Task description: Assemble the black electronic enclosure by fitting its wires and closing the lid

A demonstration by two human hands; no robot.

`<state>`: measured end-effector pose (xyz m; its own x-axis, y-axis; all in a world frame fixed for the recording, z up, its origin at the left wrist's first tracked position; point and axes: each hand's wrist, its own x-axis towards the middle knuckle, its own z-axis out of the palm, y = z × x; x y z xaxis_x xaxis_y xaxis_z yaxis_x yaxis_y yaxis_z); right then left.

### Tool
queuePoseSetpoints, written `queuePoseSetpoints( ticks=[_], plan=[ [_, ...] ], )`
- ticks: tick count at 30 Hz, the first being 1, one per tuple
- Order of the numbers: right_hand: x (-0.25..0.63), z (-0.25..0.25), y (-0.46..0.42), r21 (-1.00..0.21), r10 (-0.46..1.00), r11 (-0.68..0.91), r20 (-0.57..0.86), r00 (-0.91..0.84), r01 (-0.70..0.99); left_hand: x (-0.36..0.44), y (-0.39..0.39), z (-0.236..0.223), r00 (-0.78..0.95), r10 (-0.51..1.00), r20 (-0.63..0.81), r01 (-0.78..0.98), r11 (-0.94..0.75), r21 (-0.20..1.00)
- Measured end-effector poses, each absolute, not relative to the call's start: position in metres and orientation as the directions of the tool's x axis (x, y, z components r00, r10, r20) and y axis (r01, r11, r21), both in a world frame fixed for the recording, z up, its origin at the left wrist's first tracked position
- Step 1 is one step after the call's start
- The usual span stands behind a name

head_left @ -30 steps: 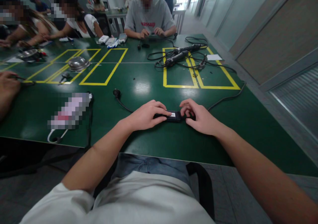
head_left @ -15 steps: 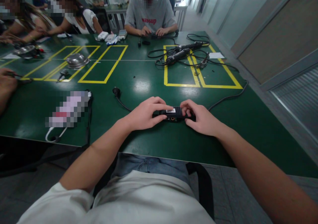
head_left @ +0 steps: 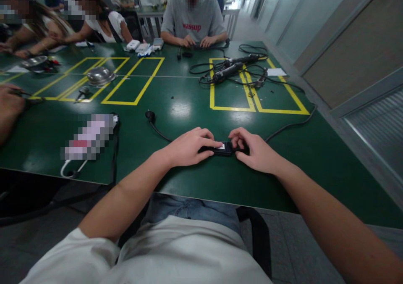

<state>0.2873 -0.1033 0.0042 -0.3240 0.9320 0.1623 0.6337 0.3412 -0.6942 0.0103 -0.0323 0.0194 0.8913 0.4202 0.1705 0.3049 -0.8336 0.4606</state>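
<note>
A black power adapter [head_left: 228, 148] with a white label lies on the green table in front of me. My left hand [head_left: 188, 146] grips its left end, the thumb along the near side and the index finger pressed on top over the label. My right hand [head_left: 258, 153] is curled at the right end, its fingers and thumb closed round the dark part where the cord leaves. A short cord runs out past my left hand to a black plug [head_left: 150, 116]. On the right, a longer cord [head_left: 285, 126] trails away over the table. My palms hide both ends of the adapter.
Black corded tools [head_left: 228, 70] lie tangled across yellow tape frames at the back right. A metal bowl [head_left: 100, 76] stands left of centre. Nearer, a blurred pinkish item [head_left: 90, 135] lies with a strap. Another person's hand [head_left: 11, 107] is at the left edge; a co-worker [head_left: 193, 19] sits opposite.
The adapter's ribbed top was raised, with inner parts showing beneath; now it sits lower and those parts are covered. My left hand has moved slightly right and down.
</note>
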Motion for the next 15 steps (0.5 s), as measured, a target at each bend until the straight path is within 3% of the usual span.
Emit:
queuePoseSetpoints(
  ticks=[7,10,15],
  plan=[
    [0.289,0.003,-0.104,-0.695,0.934,0.335,0.155,-0.322,0.636,0.013,-0.035,0.017,0.871,0.448,0.200,0.291,-0.800,0.525],
    [0.290,0.004,-0.104,-0.716,0.939,0.324,0.163,-0.302,0.619,0.014,-0.033,0.016,0.790,0.553,0.264,0.320,-0.739,0.592],
    [0.287,0.005,-0.105,-0.696,0.937,0.338,0.186,-0.295,0.634,0.013,-0.025,0.011,0.687,0.697,0.207,0.553,-0.685,0.474]
  ],
)
